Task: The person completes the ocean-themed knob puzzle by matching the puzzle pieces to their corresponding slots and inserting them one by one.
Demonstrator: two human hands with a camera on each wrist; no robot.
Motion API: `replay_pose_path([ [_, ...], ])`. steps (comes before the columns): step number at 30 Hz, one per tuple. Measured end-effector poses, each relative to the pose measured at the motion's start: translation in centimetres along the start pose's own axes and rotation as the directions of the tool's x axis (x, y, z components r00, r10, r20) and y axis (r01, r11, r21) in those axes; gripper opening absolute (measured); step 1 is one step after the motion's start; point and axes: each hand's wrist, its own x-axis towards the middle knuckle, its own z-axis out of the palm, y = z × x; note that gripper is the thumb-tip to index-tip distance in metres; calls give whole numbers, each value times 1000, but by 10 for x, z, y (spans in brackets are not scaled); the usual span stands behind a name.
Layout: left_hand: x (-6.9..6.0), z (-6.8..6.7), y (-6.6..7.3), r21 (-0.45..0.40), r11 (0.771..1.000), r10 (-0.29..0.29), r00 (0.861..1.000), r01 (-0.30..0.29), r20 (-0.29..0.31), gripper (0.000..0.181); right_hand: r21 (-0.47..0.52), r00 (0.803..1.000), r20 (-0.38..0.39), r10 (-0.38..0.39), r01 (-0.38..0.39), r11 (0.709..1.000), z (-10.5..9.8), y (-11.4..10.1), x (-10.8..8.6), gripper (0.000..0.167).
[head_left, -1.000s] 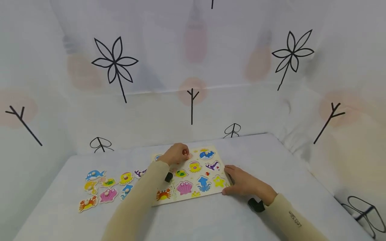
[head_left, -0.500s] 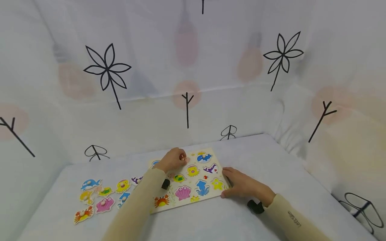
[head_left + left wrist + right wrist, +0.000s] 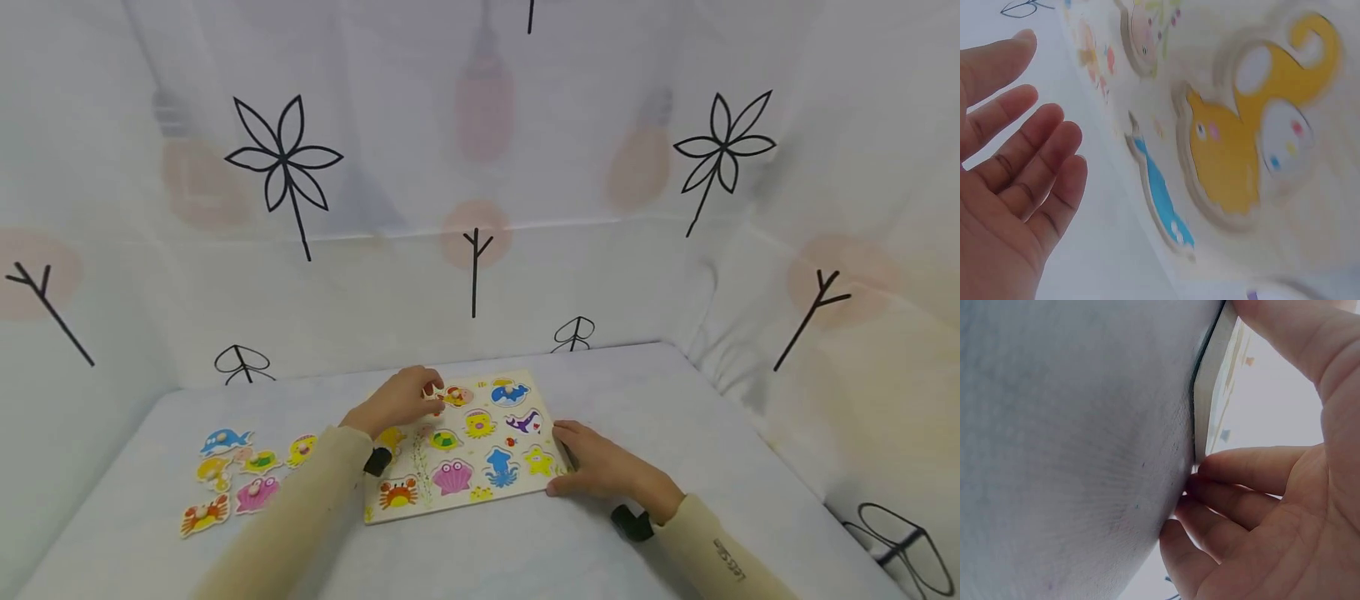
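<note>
The puzzle board lies flat, with sea-animal pictures on it. Over its upper left part is my left hand, fingers spread, holding nothing; the left wrist view shows this hand beside a yellow seahorse shape. Just right of those fingertips, a red and yellow piece sits on the board, and farther right is a blue whale piece with a knob. My right hand touches the board's right side near the close corner; in the right wrist view its fingers rest against the board's edge.
Left of the board several loose knobbed pieces lie on the white table: a blue whale, a crab, a pink shell, a turtle and a yellow octopus. Patterned cloth stands behind.
My left hand has let go and drawn back to the left, its fingers spreading. The red and yellow piece is now in plain view. My right hand has stayed at the board's edge.
</note>
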Motion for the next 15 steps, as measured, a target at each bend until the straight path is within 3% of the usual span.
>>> replay_pose_path([
  [5,-24,-19,-11,-10,999,32,999,-32,-31,32,-18,1000,-12,15,-16,1000,-2,0,0,97],
  [15,-72,-48,-57,-10,995,-104,991,103,-80,34,-17,999,7,36,-36,999,1,-4,0,98],
])
